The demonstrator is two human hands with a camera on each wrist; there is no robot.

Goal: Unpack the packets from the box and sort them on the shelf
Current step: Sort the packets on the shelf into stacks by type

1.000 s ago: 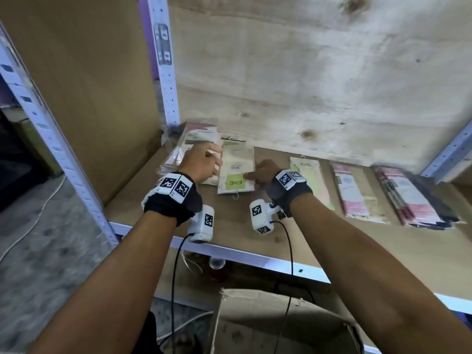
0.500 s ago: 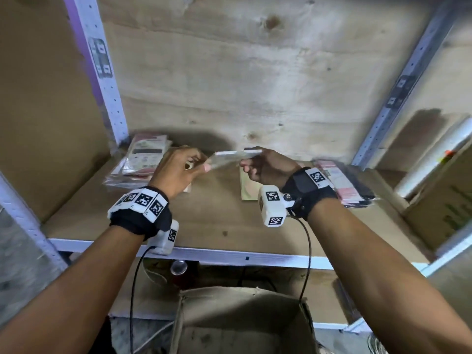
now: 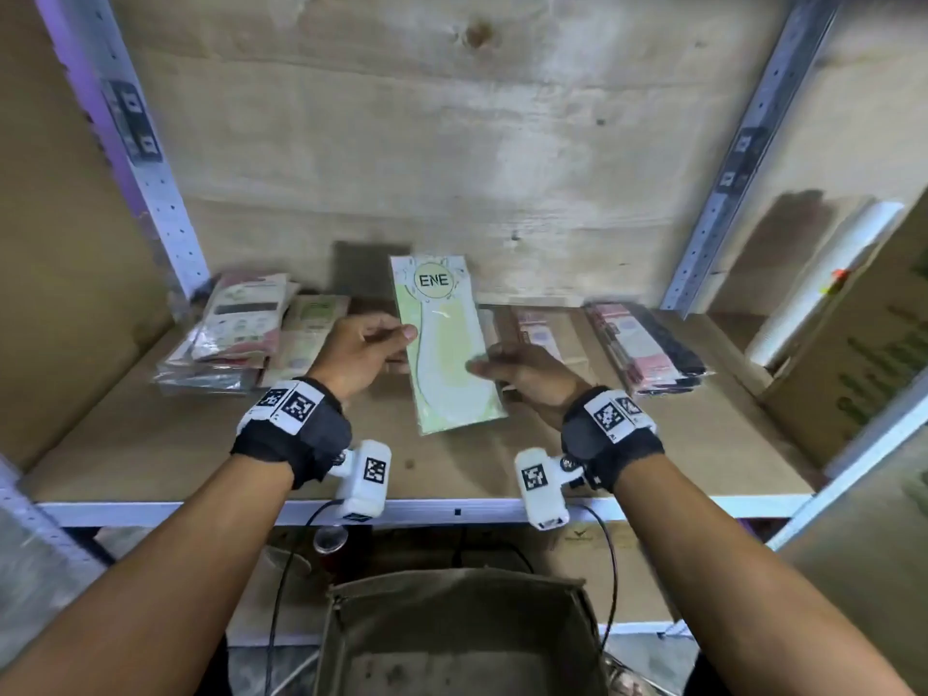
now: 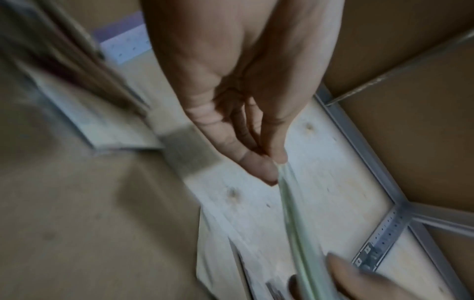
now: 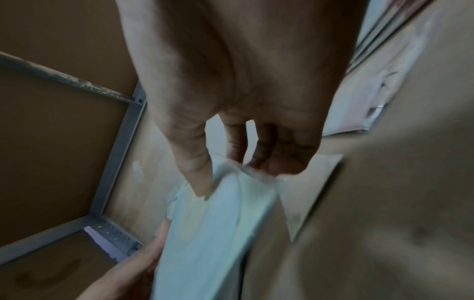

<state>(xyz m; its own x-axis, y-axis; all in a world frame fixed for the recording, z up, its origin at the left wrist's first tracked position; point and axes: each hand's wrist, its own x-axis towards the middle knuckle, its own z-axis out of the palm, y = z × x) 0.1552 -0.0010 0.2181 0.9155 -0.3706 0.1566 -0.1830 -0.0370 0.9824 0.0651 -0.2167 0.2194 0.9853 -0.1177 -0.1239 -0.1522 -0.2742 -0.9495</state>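
Green packet (image 3: 447,344) pinched at both long edges, raised over shelf (image 3: 150,454) middle.
Left hand (image 3: 359,351) and right hand (image 3: 527,376) clamped on it; probably light, thin, bendy, slick; best held by edges.

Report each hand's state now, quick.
Left hand: pinching the left edge of the green packet.
Right hand: pinching the same packet's right edge.
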